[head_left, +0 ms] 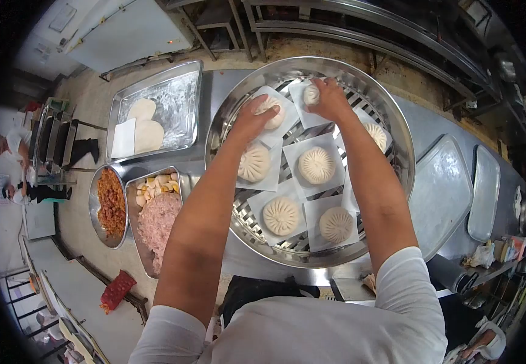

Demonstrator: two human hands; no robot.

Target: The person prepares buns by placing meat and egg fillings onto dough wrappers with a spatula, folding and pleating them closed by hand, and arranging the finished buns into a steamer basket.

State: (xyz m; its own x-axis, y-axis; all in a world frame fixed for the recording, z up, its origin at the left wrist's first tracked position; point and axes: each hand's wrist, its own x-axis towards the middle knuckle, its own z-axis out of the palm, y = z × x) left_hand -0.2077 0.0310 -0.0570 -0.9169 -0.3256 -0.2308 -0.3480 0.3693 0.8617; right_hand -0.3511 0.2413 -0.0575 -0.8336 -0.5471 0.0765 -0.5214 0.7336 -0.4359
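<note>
A wide round metal steamer [399,161] stands before me with a slatted base. Several pleated buns sit in it on white paper squares. My left hand [252,119] curls its fingers around a bun [273,115] at the upper left, partly covering it. At the far side, my right hand [331,101] grips a smaller-looking bun [311,94] on its own paper. In the middle rests another bun [317,165], with more buns nearer me [281,216] and at the left [254,163]. My right forearm partly hides a bun [375,137] on the right.
On the left, a floured tray [178,124] holds flat dough rounds [148,136]. Closer are a bowl of reddish-brown filling [111,203] and a pan of pink minced meat [160,224]. Metal trays [442,191] lie on the right. Other people [17,145] stand in the background.
</note>
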